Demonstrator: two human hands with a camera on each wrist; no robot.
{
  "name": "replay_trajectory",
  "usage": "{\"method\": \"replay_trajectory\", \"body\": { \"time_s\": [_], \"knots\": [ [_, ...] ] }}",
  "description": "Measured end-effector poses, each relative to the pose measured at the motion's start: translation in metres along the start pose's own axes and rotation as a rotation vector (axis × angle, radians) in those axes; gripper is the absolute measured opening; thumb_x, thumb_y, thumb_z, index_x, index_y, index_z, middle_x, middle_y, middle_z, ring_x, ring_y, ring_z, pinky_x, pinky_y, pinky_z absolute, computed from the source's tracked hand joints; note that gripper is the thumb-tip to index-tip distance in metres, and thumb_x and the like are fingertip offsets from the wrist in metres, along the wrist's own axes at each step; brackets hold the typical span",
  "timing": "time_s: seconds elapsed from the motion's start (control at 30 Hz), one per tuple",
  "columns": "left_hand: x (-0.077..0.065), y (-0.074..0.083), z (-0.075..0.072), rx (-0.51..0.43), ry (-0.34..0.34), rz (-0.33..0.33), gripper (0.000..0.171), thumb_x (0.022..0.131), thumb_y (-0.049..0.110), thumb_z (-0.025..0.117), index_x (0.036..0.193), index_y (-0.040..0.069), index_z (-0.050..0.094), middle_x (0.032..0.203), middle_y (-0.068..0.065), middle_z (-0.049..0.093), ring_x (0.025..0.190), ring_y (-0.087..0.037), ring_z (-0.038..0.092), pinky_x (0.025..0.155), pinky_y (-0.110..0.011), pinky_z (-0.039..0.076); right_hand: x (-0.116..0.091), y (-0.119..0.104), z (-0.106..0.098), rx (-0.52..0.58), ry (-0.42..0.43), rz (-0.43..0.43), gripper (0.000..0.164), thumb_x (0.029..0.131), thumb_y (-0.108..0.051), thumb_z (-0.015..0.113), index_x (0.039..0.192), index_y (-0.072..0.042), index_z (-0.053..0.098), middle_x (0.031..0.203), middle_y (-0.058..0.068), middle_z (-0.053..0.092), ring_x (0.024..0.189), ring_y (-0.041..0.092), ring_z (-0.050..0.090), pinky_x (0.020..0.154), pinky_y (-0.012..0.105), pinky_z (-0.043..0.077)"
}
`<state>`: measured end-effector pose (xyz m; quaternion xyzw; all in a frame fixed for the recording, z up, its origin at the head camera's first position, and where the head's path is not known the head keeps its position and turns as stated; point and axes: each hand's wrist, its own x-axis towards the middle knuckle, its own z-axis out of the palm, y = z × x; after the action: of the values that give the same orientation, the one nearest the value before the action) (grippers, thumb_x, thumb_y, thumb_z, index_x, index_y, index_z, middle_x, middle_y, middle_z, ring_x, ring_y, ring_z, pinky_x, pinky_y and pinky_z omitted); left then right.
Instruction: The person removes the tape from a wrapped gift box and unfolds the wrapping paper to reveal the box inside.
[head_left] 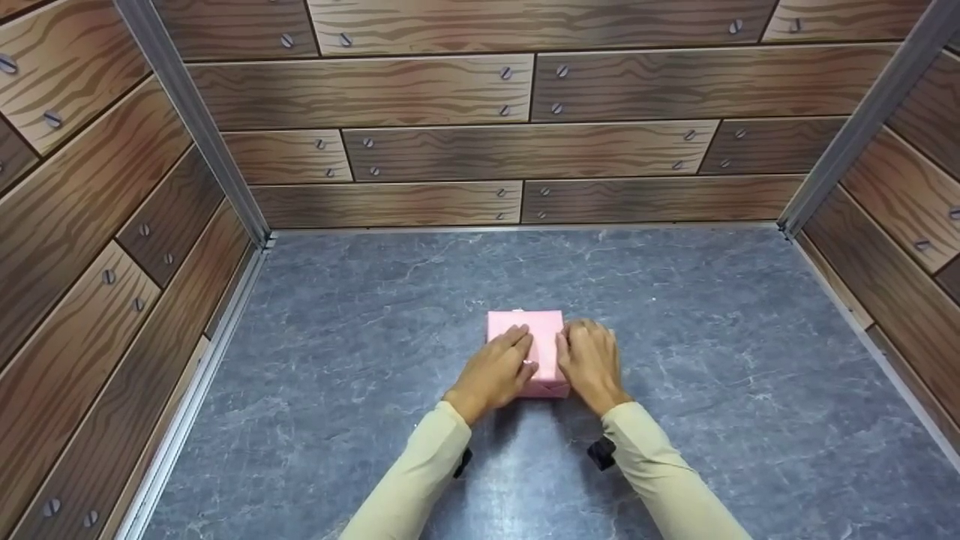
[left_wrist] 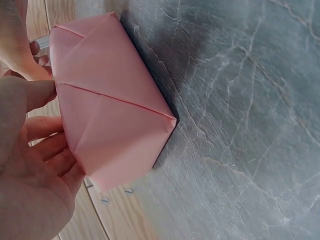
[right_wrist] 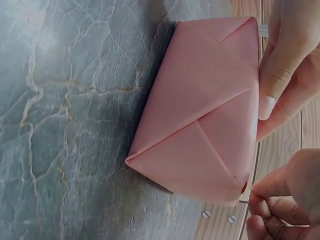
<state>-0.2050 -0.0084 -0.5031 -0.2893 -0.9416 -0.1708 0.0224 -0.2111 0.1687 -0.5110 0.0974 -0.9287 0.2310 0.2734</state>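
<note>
A box wrapped in pink paper (head_left: 546, 330) sits on the grey marbled floor, its folded end facing me. My left hand (head_left: 495, 371) rests on top of it, fingers laid over the upper face and thumb near the front edge. At the box's right side, my right hand (head_left: 592, 360) has curled fingers, with thumb and forefinger at the upper edge. The right wrist view shows the right hand's fingertips (right_wrist: 257, 192) meeting the top corner, beside a small dark gap in the paper. Diagonal folds cross the end of the box (left_wrist: 110, 95) in the left wrist view.
Wood-plank-patterned panels with printed screws form the back wall (head_left: 435, 150), left wall (head_left: 90, 300) and right wall (head_left: 900, 217). Metal rails (head_left: 195, 390) run along the floor's sides. Small black devices, such as the one under the right wrist (head_left: 601, 454), hang below both sleeves.
</note>
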Motion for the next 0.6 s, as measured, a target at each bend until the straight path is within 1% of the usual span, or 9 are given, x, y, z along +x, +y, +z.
{"method": "replay_trajectory", "body": {
  "time_s": [0.2,0.3,0.47,0.6],
  "knots": [
    [-0.0002,0.0003,0.0000,-0.015,-0.005,-0.020,0.050,0.104,0.026,0.056,0.145,-0.002,0.052,0.155,-0.014,0.046,0.144,-0.029,0.041,0.119,-0.041,0.033,-0.0004,0.0034,-0.0024,-0.005,0.000,0.003,0.012,0.084,-0.004,0.073,0.074,0.000,0.067,0.076,0.017,0.067,0.075,0.042,0.063,0.068,0.053,0.046],
    [0.0002,0.0006,0.0002,-0.016,-0.010,-0.021,0.050,0.104,0.026,0.056,0.145,-0.002,0.051,0.155,-0.014,0.045,0.144,-0.029,0.041,0.119,-0.041,0.033,-0.0010,0.0047,-0.0043,-0.003,-0.005,0.013,0.011,0.084,-0.004,0.074,0.077,0.001,0.068,0.077,0.017,0.066,0.075,0.041,0.063,0.068,0.052,0.046],
    [-0.0001,0.0013,-0.0002,-0.013,-0.012,-0.012,0.050,0.104,0.026,0.056,0.145,-0.002,0.051,0.154,-0.015,0.046,0.144,-0.029,0.041,0.119,-0.041,0.032,-0.0014,0.0065,-0.0077,0.005,-0.023,0.035,0.012,0.085,-0.004,0.073,0.076,-0.001,0.067,0.075,0.015,0.064,0.074,0.040,0.061,0.068,0.051,0.045],
    [-0.0001,0.0014,-0.0010,-0.016,-0.009,-0.007,0.050,0.104,0.026,0.055,0.145,-0.003,0.051,0.154,-0.015,0.046,0.144,-0.030,0.041,0.119,-0.041,0.032,-0.0009,0.0082,-0.0102,0.007,-0.023,0.045,0.012,0.085,-0.005,0.073,0.075,-0.002,0.067,0.076,0.015,0.064,0.076,0.041,0.062,0.070,0.052,0.045]
  ]
}}
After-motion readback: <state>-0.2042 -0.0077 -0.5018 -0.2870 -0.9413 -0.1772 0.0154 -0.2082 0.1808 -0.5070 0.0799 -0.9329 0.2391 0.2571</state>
